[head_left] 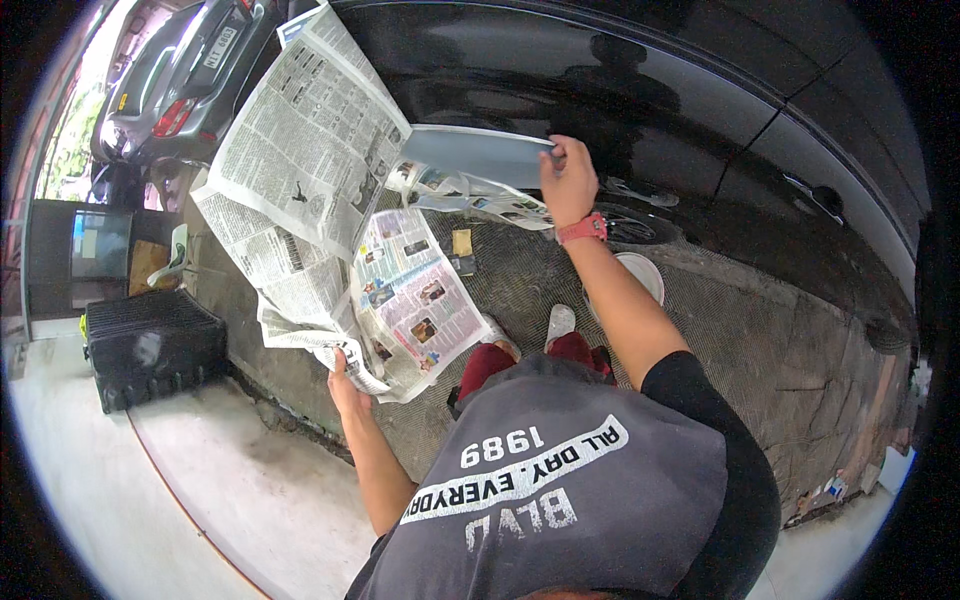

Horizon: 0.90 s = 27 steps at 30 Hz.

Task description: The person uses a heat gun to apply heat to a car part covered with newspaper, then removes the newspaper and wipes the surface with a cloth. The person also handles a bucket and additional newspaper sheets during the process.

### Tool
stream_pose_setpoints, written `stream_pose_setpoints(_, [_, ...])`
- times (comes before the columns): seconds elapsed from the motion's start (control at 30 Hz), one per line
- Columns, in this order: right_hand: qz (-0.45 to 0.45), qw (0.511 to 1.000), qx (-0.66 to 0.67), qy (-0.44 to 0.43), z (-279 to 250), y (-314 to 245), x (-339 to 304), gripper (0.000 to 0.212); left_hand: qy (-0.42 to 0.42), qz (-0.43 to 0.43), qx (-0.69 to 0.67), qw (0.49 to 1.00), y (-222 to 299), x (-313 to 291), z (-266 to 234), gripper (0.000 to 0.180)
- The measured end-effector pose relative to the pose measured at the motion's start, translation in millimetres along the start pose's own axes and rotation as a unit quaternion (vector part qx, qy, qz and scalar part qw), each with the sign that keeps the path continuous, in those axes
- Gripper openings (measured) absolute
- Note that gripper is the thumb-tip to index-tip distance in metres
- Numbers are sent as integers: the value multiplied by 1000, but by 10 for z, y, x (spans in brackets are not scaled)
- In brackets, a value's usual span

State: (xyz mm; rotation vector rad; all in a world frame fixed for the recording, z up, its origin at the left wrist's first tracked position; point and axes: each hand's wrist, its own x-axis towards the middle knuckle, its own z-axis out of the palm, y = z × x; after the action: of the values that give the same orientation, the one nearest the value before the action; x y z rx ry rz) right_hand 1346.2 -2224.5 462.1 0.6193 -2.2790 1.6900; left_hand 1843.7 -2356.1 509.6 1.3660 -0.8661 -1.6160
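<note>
Several large newspaper sheets (310, 150) hang spread open in front of me, partly overlapping and creased. My left hand (349, 385) grips their bunched lower edge, thumb on top. Up near the black car's side, my right hand (569, 180) pinches the corner of a grey-blue sheet (480, 148), whose far end meets the newspaper. Below that sheet a loose printed page (460, 190) sags in a curve. A coloured page with small pictures (420, 290) hangs between my hands. A red watch (582, 229) is on my right wrist.
The black car (470, 70) stands close ahead and to the right. A black ribbed case (155, 345) sits at the left, and a silver car (190, 80) is parked behind. A white bucket (642, 275) stands beside my right forearm. Small scraps (462, 243) lie on the textured floor.
</note>
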Motion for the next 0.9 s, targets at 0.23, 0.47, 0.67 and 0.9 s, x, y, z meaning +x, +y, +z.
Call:
stream_pose_setpoints(0.23, [-17,995,-92,-26,23,379,75,16,43,10,6,999,17,-23,8,49])
stream_pose_setpoints(0.47, [-59,989,-135,1,-404,274,174,6,32,5,-21,999,116,156,-49,49])
stream_pose_setpoints(0.67, [-61,987,-120,-92,-692,-294,-199,8,32,23,-24,999,143,343,-125,47])
stream_pose_setpoints(0.9, [-82,950,78,-292,125,-1790,-1536,12,37,39,24,998,200,678,-445,46])
